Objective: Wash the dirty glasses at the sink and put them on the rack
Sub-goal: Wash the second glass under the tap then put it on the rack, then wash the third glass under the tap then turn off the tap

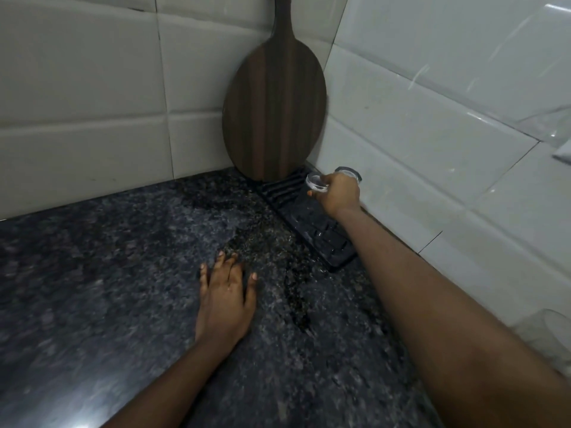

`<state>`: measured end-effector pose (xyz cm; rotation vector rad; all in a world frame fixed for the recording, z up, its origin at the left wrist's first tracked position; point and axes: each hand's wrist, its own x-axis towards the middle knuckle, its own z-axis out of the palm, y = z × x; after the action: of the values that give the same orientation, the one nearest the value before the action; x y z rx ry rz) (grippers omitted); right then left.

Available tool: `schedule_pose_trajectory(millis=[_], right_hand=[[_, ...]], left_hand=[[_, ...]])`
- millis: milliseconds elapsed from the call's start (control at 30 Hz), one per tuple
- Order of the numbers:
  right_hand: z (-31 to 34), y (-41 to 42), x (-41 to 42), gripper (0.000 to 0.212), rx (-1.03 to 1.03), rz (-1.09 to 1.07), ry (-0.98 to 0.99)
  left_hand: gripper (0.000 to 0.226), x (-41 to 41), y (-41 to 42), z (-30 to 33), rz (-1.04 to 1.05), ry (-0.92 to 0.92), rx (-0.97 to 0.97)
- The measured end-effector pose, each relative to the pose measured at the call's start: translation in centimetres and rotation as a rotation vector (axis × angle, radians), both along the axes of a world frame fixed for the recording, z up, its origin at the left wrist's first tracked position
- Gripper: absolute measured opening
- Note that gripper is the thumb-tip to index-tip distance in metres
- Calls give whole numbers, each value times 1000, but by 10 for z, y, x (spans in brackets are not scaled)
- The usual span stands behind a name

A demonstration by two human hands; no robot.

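While the left hand lies flat on the dark speckled granite counter, palm down with its fingers spread and nothing in its grasp, the right hand reaches far out toward the corner of the tiled walls. Its fingers are curled closed around a clear drinking glass, which is tipped on its side: one round end faces left, out past the knuckles, and the other end shows behind the hand, near the wall. The glass hangs in the air above the far end of a black ribbed drying rack, apart from its surface as far as the view tells. That rack lies on the counter along the right-hand wall, and water drops glint on its near part. A round, dark wooden cutting board with a long handle stands upright in the corner, leaning against the tiles, its lower edge at the rack's far end. Wet patches darken the counter between the left hand and the rack. At the lower right edge, a second clear glass is faintly visible, blurred.
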<state>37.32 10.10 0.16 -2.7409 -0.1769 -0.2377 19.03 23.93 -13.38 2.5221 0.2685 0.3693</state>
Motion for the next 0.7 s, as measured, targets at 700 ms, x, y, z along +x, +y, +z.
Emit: schedule_pose_trajectory(millis=[700], right_hand=[[4,-176,-198,6,542,-294,-65]], left_hand=[[35,-20,-69,54,-356,-154,-419]])
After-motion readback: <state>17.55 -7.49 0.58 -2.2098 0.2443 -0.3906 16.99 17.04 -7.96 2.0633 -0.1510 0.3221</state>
